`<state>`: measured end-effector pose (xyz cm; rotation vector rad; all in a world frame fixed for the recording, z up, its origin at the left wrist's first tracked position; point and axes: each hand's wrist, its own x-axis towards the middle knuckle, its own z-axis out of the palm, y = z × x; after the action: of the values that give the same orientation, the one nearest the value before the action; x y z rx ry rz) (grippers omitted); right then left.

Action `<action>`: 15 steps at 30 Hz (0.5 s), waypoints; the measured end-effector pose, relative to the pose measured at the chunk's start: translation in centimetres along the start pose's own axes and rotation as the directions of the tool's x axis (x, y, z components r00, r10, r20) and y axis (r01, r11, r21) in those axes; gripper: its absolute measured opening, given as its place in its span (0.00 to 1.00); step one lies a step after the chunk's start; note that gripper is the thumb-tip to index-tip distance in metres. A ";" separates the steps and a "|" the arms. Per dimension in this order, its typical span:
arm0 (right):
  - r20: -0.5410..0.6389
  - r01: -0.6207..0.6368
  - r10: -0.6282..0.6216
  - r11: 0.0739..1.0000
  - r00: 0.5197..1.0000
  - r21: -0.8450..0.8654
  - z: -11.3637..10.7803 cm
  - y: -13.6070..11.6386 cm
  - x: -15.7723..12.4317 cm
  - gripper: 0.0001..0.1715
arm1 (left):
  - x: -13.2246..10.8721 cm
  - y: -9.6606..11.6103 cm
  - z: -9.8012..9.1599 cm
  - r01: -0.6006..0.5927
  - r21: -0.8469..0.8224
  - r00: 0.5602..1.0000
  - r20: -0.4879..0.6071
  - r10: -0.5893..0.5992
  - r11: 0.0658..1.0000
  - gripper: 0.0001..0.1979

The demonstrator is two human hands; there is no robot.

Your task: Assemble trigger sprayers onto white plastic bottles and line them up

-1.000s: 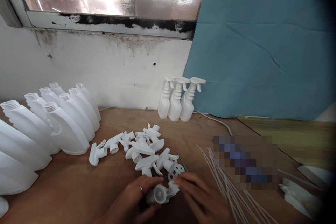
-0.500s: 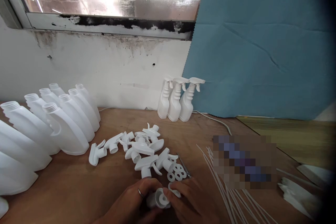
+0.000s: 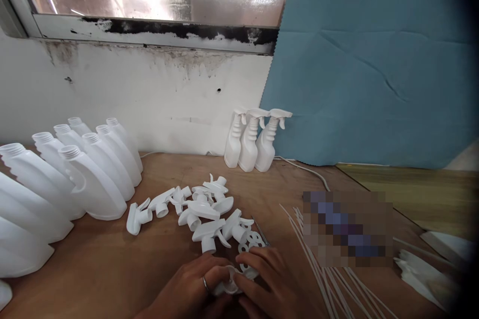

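Left hand (image 3: 192,281) grips white spray head (image 3: 229,287), right hand (image 3: 269,279) has fingers at its rim; mouth faces up between them, long axis mostly hidden.

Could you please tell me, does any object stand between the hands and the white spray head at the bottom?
Nothing visible does: the left hand holds the spray head and the right hand touches it. The washers lie just beyond the right fingers, not between.

Spray head (image 3: 226,287) mostly hidden btwn L hand (image 3: 196,281) & R hand (image 3: 267,279).
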<state>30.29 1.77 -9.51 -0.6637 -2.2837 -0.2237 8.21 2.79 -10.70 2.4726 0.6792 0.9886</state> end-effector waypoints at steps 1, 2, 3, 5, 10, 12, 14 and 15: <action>0.010 0.000 0.000 1.000 1.000 -0.009 0.2 0.1 -0.1 0.15 | 0.1 0.0 0.0 -0.031 0.041 1.000 -0.002 0.031 0.999 0.17; 0.021 -0.005 0.005 1.000 1.000 -0.016 0.4 0.2 -0.3 0.15 | 0.2 0.1 0.0 -0.053 0.082 0.999 -0.001 0.053 0.995 0.16; 0.030 -0.012 0.013 1.000 0.999 -0.023 0.5 0.3 -0.4 0.15 | 0.2 0.1 0.0 -0.071 0.122 0.997 0.001 0.071 0.990 0.15; 0.046 -0.020 0.021 1.000 0.999 -0.024 0.8 0.3 -0.6 0.14 | 0.2 0.1 0.1 -0.095 0.190 0.995 -0.012 0.099 0.977 0.13; 0.081 -0.051 0.045 0.996 0.996 0.074 1.0 -0.1 -0.4 0.16 | -0.1 -0.1 0.4 -0.101 0.239 0.992 -0.045 0.115 0.966 0.12; 0.107 -0.058 0.047 0.993 0.993 0.103 0.9 -0.2 -0.2 0.17 | -0.1 -0.1 0.3 -0.115 0.232 0.991 -0.046 0.128 0.966 0.12; 0.122 -0.052 0.037 0.992 0.992 0.115 0.8 -0.2 0.0 0.17 | 0.0 0.0 0.1 -0.129 0.232 0.988 -0.054 0.145 0.964 0.11; 0.122 -0.044 0.029 0.992 0.992 0.119 0.7 -0.2 0.1 0.17 | 0.1 0.0 0.0 -0.134 0.236 0.987 -0.061 0.152 0.962 0.10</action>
<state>29.73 1.87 -9.94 -0.6711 -2.3761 -0.0277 8.30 2.83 -10.63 2.7309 0.6830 1.1216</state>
